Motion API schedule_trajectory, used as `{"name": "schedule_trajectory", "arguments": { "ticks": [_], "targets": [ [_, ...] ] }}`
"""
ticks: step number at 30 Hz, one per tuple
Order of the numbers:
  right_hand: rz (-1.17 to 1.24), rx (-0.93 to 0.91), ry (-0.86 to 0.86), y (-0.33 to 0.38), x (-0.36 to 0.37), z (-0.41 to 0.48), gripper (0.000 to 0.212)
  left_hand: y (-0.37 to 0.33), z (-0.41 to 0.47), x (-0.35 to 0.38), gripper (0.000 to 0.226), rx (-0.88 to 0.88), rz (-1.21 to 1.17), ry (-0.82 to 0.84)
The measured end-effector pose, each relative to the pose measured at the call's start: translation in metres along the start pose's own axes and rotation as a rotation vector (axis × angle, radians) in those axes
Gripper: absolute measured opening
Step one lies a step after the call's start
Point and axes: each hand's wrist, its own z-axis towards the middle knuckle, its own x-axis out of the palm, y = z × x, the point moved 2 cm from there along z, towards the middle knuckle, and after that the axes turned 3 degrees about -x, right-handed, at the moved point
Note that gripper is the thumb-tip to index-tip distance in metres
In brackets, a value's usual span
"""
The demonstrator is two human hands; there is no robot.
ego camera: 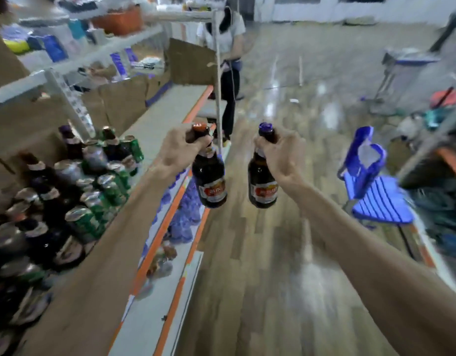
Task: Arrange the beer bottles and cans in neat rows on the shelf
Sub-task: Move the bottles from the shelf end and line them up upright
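My left hand (179, 150) grips the neck of a brown beer bottle (211, 183) with an orange cap and a red label. An identical brown bottle (262, 186), this one with a purple cap, hangs by its neck from my right hand (283, 155). Both bottles hang upright in the air over the wooden floor, just right of the shelf edge (175, 201). On the grey shelf at the left stand several dark bottles (44, 191) and green cans (113, 188), crowded together. The picture is blurred.
A blue plastic chair (375, 191) stands on the floor at the right. A person (229, 60) stands at the far end of the shelving. Cardboard boxes (124, 98) line the back of the shelf. Packets fill the lower shelf (183, 217). Clutter lies at the far right.
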Motion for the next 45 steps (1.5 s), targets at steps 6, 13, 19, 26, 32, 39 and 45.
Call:
{"name": "schedule_trajectory", "arguments": {
  "ticks": [6,13,19,26,32,39,45],
  "targets": [
    [-0.052,0.099,-0.060,-0.079,-0.052,0.043,0.028,-0.018,0.050,0.104,0.006,0.085,-0.073,0.168],
    [-0.049,0.157,-0.084,-0.136,-0.063,0.100,0.026,-0.017,0.110,0.164,0.020,0.069,-0.154,0.275],
    [-0.086,0.174,-0.074,-0.168,-0.045,0.174,0.025,-0.011,0.194,0.202,0.032,0.049,-0.194,0.298],
    [-0.076,0.234,-0.058,-0.208,-0.006,0.299,0.024,-0.007,0.337,0.253,0.014,0.067,-0.181,0.272],
    [-0.118,0.271,-0.013,-0.238,0.026,0.412,0.019,-0.013,0.457,0.295,0.005,0.045,-0.109,0.242],
    [-0.089,0.336,-0.032,-0.299,0.068,0.526,0.012,0.018,0.580,0.353,0.020,-0.041,-0.067,0.204],
    [-0.103,0.287,0.045,-0.354,0.102,0.624,0.012,0.019,0.659,0.383,0.006,-0.063,-0.040,0.127]
  ]
}}
